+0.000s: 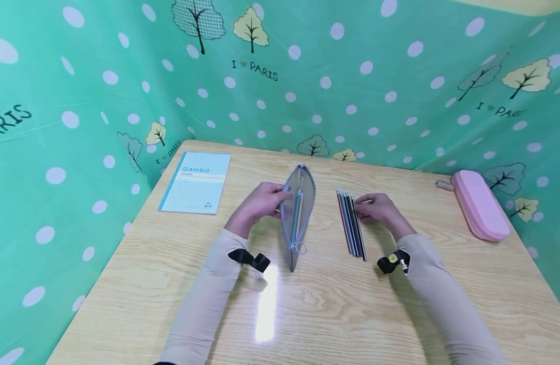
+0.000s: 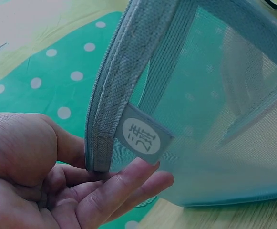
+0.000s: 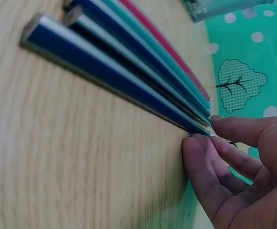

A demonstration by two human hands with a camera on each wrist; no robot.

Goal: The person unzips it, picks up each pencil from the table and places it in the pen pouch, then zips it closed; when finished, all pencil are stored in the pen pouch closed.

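Observation:
A grey mesh zip pouch (image 1: 310, 203) stands on edge with its zip mouth spread apart. My left hand (image 1: 263, 201) pinches its left rim between thumb and fingers. Inside the pouch lie a blue pencil (image 1: 296, 215) and a paler one. In the left wrist view, a small label (image 2: 141, 135) hangs by the fingertips. To the pouch's right, several pencils (image 1: 348, 218) lie side by side on the table. With thumb and fingers, my right hand (image 1: 375, 207) pinches the far end of the outermost dark blue pencil (image 3: 105, 76), which still lies flat on the tabletop.
A light blue notebook (image 1: 195, 183) lies at the back left of the wooden table (image 1: 325, 314). Toward the back right are a pink pencil case (image 1: 481, 205) and a small grey object (image 1: 444, 185). A green dotted curtain (image 1: 307, 96) hangs behind and to the sides.

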